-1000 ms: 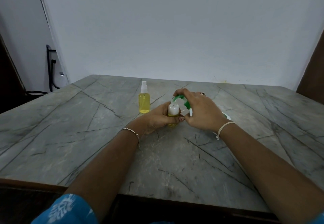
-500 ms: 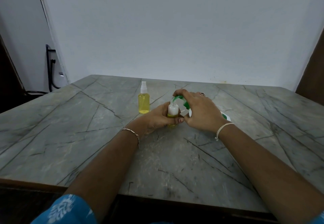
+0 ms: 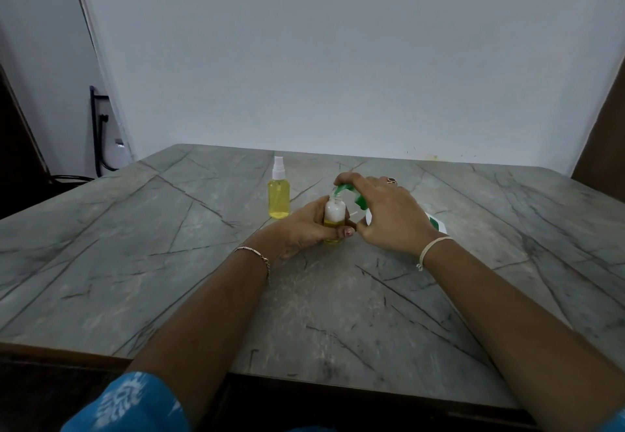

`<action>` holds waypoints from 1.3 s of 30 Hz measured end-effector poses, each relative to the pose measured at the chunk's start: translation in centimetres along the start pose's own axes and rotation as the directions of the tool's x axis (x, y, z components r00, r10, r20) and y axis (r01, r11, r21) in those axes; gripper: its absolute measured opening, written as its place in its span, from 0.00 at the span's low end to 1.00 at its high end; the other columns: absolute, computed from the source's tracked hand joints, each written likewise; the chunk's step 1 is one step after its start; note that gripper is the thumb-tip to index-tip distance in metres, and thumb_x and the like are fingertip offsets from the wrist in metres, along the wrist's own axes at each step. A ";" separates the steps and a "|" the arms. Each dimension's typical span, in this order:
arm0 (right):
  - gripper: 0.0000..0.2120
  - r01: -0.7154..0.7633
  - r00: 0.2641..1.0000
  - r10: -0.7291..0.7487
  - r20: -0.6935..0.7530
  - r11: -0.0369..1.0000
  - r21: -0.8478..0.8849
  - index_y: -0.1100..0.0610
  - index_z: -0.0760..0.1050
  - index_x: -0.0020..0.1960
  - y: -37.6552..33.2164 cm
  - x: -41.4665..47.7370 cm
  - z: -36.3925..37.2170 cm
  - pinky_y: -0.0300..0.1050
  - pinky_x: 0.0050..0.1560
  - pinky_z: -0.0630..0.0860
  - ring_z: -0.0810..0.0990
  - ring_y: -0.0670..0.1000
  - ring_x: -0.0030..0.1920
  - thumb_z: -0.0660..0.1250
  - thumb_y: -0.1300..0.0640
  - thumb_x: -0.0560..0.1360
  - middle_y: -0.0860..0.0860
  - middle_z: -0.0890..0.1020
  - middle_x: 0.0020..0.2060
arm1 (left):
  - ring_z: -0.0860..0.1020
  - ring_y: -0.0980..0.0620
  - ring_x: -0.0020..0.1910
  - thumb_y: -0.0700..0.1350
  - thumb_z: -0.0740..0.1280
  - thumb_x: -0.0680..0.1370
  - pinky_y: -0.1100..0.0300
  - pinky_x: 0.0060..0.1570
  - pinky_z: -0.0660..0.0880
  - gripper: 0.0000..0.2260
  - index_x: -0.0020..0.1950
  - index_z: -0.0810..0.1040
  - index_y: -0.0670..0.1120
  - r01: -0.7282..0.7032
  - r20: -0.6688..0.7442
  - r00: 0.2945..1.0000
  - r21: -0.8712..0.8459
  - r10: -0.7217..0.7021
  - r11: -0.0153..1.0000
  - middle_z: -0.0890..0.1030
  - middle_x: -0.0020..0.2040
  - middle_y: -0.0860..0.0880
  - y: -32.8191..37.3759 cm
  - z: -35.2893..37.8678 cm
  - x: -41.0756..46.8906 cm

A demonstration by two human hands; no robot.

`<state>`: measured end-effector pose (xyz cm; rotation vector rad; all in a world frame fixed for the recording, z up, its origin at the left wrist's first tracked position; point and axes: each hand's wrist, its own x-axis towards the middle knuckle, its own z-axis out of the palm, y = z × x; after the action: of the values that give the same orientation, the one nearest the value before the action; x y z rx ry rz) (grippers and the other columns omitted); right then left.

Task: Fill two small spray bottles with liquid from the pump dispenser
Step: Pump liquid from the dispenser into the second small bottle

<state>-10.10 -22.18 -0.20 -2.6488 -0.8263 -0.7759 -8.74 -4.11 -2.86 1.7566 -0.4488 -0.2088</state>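
My left hand grips a small uncapped spray bottle standing upright on the table; its lower part holds yellow liquid and white foam fills the upper part. The green nozzle of the pump dispenser sits right over the bottle's mouth. My right hand lies over the pump head, hiding most of the white dispenser body. A second small spray bottle, capped with a white sprayer and full of yellow liquid, stands apart to the left.
The grey stone table has a dark front edge near me. A white wall rises behind it. A black stand with cables sits by the wall at far left. A thin white piece shows between my hands.
Almost nothing has moved. My hands stay on the bottle and the pump head, with the nozzle over the bottle's mouth.
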 end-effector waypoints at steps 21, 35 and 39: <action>0.30 -0.001 1.000 0.001 -0.014 1.000 0.011 0.43 0.61 0.63 -0.3 0.2 -0.1 0.57 0.55 0.75 0.76 0.54 0.53 0.69 0.57 0.67 0.50 0.79 0.57 | 0.76 0.43 0.60 0.39 0.75 0.69 0.45 0.67 0.70 0.25 0.63 0.71 0.43 -0.019 0.029 0.999 -0.009 0.020 1.000 0.77 0.62 0.36 -0.2 -0.1 0.2; 0.31 -0.007 1.000 0.007 -0.009 1.000 -0.002 0.43 0.60 0.65 -0.2 0.0 -0.2 0.55 0.54 0.75 0.76 0.53 0.52 0.69 0.57 0.67 0.50 0.79 0.57 | 0.75 0.47 0.57 0.37 0.75 0.70 0.50 0.64 0.72 0.18 0.56 0.73 0.48 -0.023 0.039 0.999 -0.013 0.023 1.000 0.77 0.54 0.43 0.0 -0.1 0.2; 0.29 -0.006 1.000 0.006 -0.020 1.000 0.002 0.44 0.62 0.63 -0.4 0.3 -0.1 0.55 0.55 0.75 0.76 0.54 0.52 0.69 0.57 0.67 0.50 0.79 0.56 | 0.76 0.47 0.58 0.39 0.75 0.67 0.47 0.67 0.71 0.26 0.63 0.71 0.44 -0.016 0.035 0.999 -0.029 0.017 0.999 0.78 0.58 0.41 0.0 0.0 0.1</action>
<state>-10.14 -21.75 0.07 -2.6364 -0.8129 -0.7983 -8.59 -4.14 -2.87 1.7225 -0.4834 -0.2340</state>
